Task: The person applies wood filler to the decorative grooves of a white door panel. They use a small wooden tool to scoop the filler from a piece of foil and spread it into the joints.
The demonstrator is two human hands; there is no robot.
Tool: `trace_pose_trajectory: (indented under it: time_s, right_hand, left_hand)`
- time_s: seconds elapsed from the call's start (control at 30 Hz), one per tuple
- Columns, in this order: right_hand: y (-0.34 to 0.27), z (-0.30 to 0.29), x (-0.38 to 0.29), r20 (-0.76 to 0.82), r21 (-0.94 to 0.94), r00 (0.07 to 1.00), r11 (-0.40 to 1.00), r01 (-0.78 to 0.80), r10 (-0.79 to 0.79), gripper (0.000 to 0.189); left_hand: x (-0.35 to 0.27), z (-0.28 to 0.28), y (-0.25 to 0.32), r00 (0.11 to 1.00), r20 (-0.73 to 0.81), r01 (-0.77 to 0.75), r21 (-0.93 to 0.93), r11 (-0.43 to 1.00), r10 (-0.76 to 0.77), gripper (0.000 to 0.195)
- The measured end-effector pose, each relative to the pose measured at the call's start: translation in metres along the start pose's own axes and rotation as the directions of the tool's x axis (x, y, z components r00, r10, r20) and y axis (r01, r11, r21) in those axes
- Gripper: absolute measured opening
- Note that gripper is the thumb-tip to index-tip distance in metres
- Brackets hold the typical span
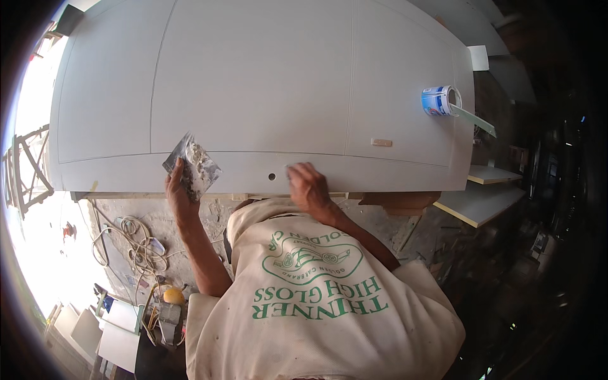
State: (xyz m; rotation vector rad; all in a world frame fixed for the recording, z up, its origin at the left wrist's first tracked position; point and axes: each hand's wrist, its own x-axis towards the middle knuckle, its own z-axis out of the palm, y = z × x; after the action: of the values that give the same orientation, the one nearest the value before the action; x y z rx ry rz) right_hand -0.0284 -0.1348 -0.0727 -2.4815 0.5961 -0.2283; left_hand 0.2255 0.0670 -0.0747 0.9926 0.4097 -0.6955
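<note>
My left hand [180, 190] grips a thin, dark, squarish plate [175, 160] at its near edge, with the thumb on top. A heap of whitish paste [195, 159] is smeared across the plate. To the right, my right hand [308, 186] is low over the front strip of a large grey door panel [256, 90], its fingers curled and blurred by motion. Whether a small tool is pinched at its fingertips cannot be made out. A round hole [271, 176] in the panel lies just left of that hand. Thin grooves divide the panel's face.
On the panel's right, an open blue-and-white can [434, 101] lies on its side with a pale flat stick [475, 121] poking out. A small pinkish block [381, 142] rests nearer me. Coiled cable [135, 244] and a motor-like machine [169, 318] are on the floor at left.
</note>
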Motion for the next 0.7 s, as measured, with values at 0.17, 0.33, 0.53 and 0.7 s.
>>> trace_pose_trajectory:
  time_s: [0.17,0.33,0.53,0.7]
  right_hand:
    - [-0.008,0.019,0.037,0.103,0.112,0.981,0.982,0.151,-0.162,0.018]
    - [0.070,0.009,0.095,-0.103,-0.156,0.995,0.988,-0.020,0.004,0.016]
    - [0.002,0.057,0.069,0.431,0.429,0.854,0.899,0.089,-0.290,0.012]
    - [0.066,-0.008,0.109,0.333,0.552,0.886,0.695,-0.460,0.321,0.017]
  left_hand:
    - [-0.009,0.002,-0.004,0.997,-0.068,-0.041,-0.001,0.999,0.041,0.023]
    - [-0.007,-0.013,-0.012,0.985,-0.159,-0.071,-0.002,0.997,0.070,0.023]
    - [-0.004,-0.018,-0.024,0.980,-0.172,-0.105,-0.037,0.994,0.097,0.023]
    - [-0.005,-0.030,-0.032,0.968,-0.233,-0.100,-0.039,0.994,0.088,0.023]
